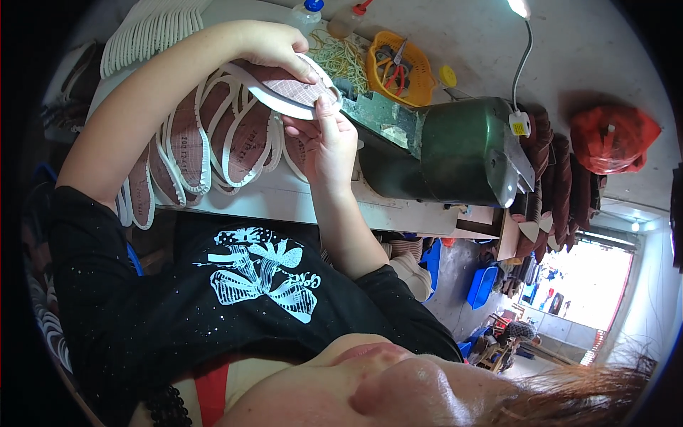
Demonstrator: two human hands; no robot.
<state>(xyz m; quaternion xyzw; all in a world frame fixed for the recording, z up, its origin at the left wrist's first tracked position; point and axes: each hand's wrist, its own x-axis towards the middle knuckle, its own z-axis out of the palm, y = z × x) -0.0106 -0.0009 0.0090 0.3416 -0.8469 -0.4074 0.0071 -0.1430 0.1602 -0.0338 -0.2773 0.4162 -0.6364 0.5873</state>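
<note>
A shoe sole [284, 85] with a white rim and a brown checked inner face is held up over the work table. My left hand [281, 51] closes on its upper edge, thumb lying on the brown face and the other fingers mostly hidden behind. At the right end of the sole, my right hand [329, 139] pinches the rim between thumb and finger. Several similar soles [186, 146] stand leaning in a row on the table, just below and left of the held one. The green sewing machine [455, 146] is right of my hands.
White curved strips [153, 32] are fanned at the upper left. Behind the machine's arm lie tangled pale cords [340, 60] and a yellow basket [377, 75] with scissors. A blue-capped bottle [304, 18] stands nearby. A red bag [615, 139] and blue bin [482, 287] are further right.
</note>
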